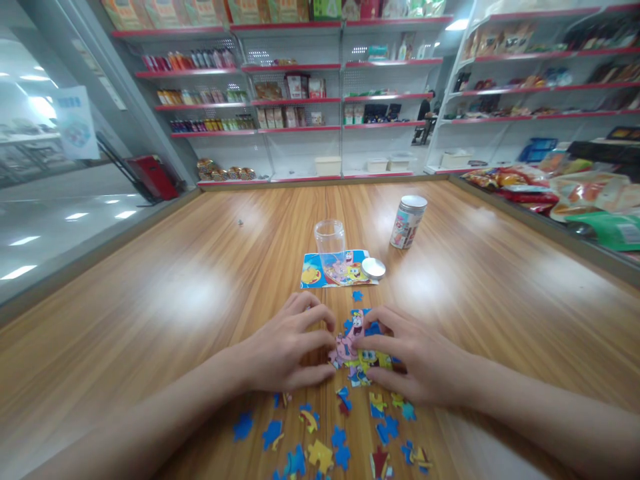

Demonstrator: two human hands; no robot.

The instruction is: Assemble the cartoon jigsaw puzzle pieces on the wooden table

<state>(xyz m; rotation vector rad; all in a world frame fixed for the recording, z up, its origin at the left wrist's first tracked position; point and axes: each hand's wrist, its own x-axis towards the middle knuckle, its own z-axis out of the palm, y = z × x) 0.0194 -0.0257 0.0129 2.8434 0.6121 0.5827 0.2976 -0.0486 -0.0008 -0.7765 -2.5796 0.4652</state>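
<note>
A partly joined jigsaw puzzle (350, 348) with pink and yellow cartoon figures lies on the wooden table between my hands. My left hand (295, 343) rests at its left edge, fingers bent and spread, the tips near the pink part. Over the right side of the puzzle lies my right hand (407, 353), its spread fingertips touching the pieces. Neither hand visibly grips a piece. Loose puzzle pieces (320, 456), blue, yellow and red, are scattered nearer to me. One blue piece (357, 295) sits alone beyond the puzzle.
A clear jar (330, 243) stands on a printed picture sheet (310, 272), with a silver lid (373, 268) at the sheet's right edge. Farther right is a labelled can (409, 222). Snack packets (525, 183) lie beyond the table's right edge; stocked shelves (295, 101) line the back.
</note>
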